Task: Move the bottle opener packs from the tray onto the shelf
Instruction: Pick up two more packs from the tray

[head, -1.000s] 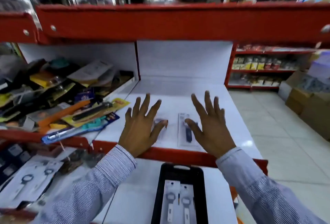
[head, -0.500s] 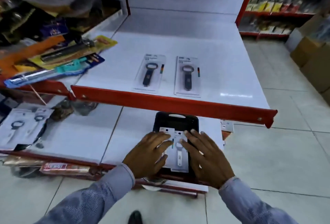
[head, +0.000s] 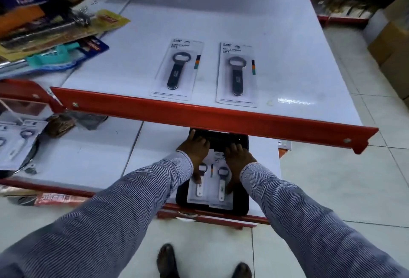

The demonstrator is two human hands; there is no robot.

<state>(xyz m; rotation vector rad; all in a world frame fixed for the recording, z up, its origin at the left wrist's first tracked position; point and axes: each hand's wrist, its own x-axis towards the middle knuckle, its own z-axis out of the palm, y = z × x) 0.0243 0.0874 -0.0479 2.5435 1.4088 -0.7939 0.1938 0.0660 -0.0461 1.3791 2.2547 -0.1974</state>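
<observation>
sleeves (head: 124,218): long, fine blue-white stripes, cuffed at wrists | shoes (head: 167,260): dark

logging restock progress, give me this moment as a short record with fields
packs on upper shelf: two black-handled bottle opener packs, left and right, lying flat side by side
tray: black tray on the lower shelf
packs in tray: two white-handled packs
left hand: pressing on the left tray pack
right hand: on the right tray pack
grip: not yet lifted

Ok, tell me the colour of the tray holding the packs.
Black. The tray shows best in the head view, on the lower shelf.
</observation>
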